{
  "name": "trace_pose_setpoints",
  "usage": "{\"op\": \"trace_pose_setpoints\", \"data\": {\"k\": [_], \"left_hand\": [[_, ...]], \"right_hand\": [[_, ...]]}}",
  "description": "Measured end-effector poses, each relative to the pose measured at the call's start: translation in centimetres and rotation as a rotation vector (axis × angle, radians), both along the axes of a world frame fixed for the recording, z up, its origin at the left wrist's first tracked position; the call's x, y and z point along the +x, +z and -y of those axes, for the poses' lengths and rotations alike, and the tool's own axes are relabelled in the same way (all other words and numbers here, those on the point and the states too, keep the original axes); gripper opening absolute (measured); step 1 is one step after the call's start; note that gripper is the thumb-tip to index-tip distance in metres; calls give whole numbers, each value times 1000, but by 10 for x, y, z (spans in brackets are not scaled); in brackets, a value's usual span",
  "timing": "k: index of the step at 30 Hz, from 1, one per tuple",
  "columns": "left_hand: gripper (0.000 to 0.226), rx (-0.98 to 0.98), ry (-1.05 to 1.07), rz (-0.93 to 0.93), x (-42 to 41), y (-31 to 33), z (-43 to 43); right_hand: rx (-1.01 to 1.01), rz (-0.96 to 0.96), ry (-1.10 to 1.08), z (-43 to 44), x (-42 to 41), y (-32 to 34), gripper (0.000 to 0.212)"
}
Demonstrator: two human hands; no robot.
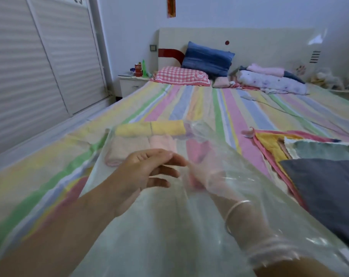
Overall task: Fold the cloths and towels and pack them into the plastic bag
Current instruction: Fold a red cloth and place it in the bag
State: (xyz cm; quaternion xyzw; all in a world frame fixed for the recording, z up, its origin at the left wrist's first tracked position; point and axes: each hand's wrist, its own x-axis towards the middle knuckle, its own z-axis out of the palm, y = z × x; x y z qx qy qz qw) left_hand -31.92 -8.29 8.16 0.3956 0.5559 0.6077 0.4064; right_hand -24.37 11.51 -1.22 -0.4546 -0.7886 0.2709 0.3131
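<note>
**Clear film, mouth barely parted: risks at the bag**

Plastic bag point(169, 226) is held up over the striped bed point(30, 186), between the person and the folded goods. Left hand point(147, 170) is outside it, grip closed, with thumb and fingers pinching the film. Right hand point(199, 176) and forearm are inside the bag, blurred by the plastic; cannot tell whether that grip is open or closed. Rolled yellow towel point(149, 127) and folded pink cloths point(129, 150) lie on the bed just beyond. Unfolded stack lies to the right, grey cloth point(325, 186) nearest.

Risks, as judged:
- Thin film could slip from the pinch and its layers cling together, closing the mouth.
- Bangle point(235, 210) on the inside wrist could snag or tear the plastic.
- Sweeping the bag forward could knock the folds loose.
- Packing now would leave the stack unfolded.
</note>
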Motion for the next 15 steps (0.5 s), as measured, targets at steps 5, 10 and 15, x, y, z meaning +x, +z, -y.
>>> {"op": "trace_pose_setpoints", "data": {"k": [5, 10, 15], "left_hand": [[18, -60, 312, -152, -76, -22, -59], [20, -73, 372, -538, -128, -55, -119], [23, -146, 338, -831, -153, -89, -162]], "right_hand": [[131, 67, 35, -46, -50, -2, 30], [8, 23, -16, -77, -87, -10, 47], [-79, 235, -30, -99, -122, -33, 40]]}}
